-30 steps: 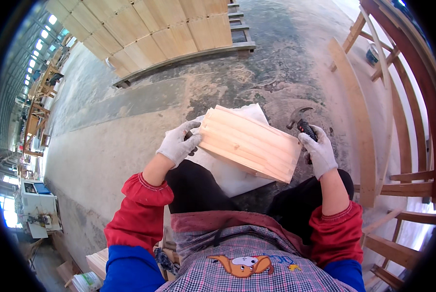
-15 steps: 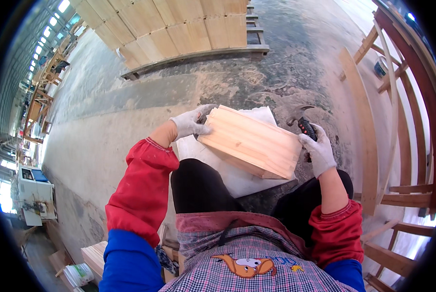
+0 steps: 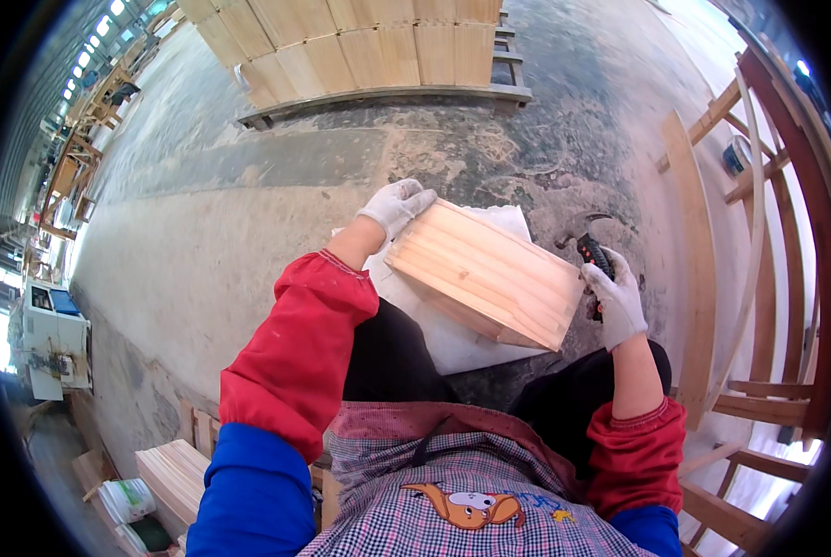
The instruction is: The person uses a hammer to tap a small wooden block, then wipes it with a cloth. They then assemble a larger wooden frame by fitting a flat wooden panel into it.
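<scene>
A pale wooden box [image 3: 480, 269] with a planked face lies tilted in front of my knees, above a white sheet [image 3: 506, 219]. My left hand [image 3: 399, 206], in a whitish work glove, grips the box's far left corner, fingers over its edge. On the right, my gloved right hand [image 3: 618, 295] is closed around the black and red handle of a claw hammer [image 3: 593, 249]. The hammer's head points away from me, beyond the box's right end. My right hand is close to that end; whether it touches the box I cannot tell.
Stacked wooden boxes [image 3: 360, 56] stand on a pallet [image 3: 387, 96] ahead. To the right, a long board [image 3: 692, 251] leans by a wooden frame [image 3: 775, 251]. At lower left lie wood strips [image 3: 176, 473] and a white tub [image 3: 128, 499]. A white machine [image 3: 55, 339] stands farther left.
My left hand has shifted from the box's left end up to its far left corner. The box has turned slightly, and my right hand with the hammer has moved a little right.
</scene>
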The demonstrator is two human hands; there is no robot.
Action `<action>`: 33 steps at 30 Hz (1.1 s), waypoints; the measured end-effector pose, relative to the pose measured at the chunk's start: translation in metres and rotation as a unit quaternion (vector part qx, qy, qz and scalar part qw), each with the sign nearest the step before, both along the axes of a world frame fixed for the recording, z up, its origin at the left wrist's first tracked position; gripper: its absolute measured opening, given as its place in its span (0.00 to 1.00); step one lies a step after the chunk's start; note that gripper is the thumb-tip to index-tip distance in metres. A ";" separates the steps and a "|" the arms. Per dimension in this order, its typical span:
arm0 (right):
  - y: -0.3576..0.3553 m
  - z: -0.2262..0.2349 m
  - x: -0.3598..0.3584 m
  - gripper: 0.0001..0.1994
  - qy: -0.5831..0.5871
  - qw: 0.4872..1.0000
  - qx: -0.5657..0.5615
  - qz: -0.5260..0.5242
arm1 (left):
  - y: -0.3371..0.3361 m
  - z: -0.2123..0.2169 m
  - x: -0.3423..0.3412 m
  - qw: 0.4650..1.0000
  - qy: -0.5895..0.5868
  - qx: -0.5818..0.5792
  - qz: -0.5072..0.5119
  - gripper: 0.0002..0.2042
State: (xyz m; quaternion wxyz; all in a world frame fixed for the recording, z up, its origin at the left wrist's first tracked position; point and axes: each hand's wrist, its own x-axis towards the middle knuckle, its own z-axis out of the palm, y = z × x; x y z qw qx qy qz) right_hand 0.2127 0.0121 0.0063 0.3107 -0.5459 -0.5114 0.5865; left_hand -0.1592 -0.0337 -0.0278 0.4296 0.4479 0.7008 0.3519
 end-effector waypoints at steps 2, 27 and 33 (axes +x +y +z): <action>-0.001 0.001 -0.001 0.25 -0.002 1.000 0.005 0.001 | 0.002 -0.011 -0.003 1.000 0.002 0.010 0.017 0.12; -0.075 0.054 -0.146 0.22 -0.107 0.903 0.295 0.293 | -0.084 -0.040 0.109 0.876 -0.214 0.280 0.330 0.46; -0.089 0.082 -0.152 0.23 -0.015 0.934 0.287 0.214 | -0.079 -0.055 0.111 0.844 -0.279 0.311 0.337 0.46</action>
